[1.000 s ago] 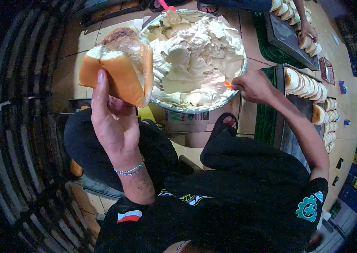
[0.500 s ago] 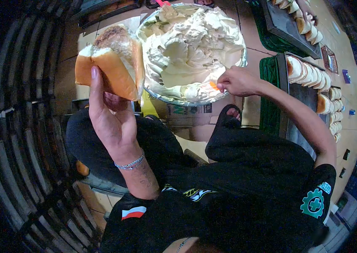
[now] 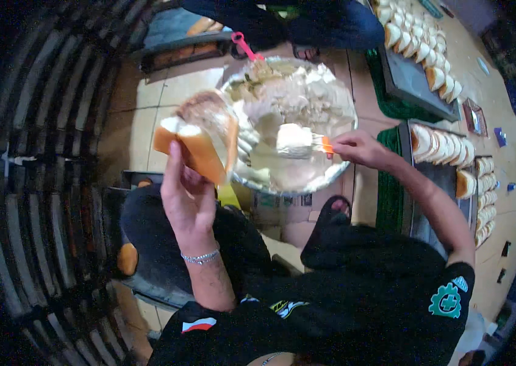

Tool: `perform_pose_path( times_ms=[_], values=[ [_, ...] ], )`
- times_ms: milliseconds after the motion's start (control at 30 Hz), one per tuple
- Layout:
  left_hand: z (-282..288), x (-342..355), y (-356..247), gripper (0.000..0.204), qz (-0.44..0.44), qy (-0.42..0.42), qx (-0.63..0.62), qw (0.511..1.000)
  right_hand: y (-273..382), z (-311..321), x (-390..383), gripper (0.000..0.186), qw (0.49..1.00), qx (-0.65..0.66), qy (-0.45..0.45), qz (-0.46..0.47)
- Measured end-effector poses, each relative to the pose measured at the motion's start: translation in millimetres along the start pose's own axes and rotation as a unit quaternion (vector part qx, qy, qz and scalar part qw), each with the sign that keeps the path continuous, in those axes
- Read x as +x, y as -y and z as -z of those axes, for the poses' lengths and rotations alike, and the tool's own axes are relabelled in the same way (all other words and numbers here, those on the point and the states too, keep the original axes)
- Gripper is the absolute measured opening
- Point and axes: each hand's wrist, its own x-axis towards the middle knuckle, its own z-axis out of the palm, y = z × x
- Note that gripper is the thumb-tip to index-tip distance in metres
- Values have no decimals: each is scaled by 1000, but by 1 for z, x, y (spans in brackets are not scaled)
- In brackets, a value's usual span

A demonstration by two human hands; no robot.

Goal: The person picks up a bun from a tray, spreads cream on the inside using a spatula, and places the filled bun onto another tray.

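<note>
My left hand grips a split bread bun, held up and spread apart, with a brown patch on one inner face. My right hand is closed on an orange-handled spatula, its blade covered by a thick lump of pale cream. The spatula hangs over a large round bowl of whipped cream, just right of the bun. The bun's right edge overlaps the bowl's left side in view.
A pink-handled utensil leans on the bowl's far rim. Rows of cream-edged buns fill trays at right, one on a green crate. Dark slatted racks stand at left. Another person's dark-clothed legs are beyond the bowl.
My right hand has lifted the spatula from the bowl's near right side, bringing up a lump of cream. The view has shifted, showing more of the far side; the bun stays in my left hand.
</note>
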Motion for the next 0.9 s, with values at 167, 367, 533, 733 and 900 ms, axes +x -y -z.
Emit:
perform_pose_path(
  times_ms=[167, 367, 533, 733, 900],
  values=[
    [-3, 0, 9, 40, 90, 13, 68, 994, 59, 23, -28, 32, 982, -6, -125, 139],
    [3, -2, 35, 40, 181, 142, -34, 973, 89, -12, -14, 26, 870, -124, -255, 403],
    [-12, -7, 38, 34, 187, 169, -106, 962, 91, -24, -19, 30, 874, -168, -235, 390],
    [-5, -6, 36, 34, 193, 165, -147, 956, 92, -17, -22, 35, 844, -241, -232, 418],
    [-10, -5, 28, 37, 133, 113, -85, 981, 81, 32, -38, 32, 795, -368, -267, 402]
  ],
)
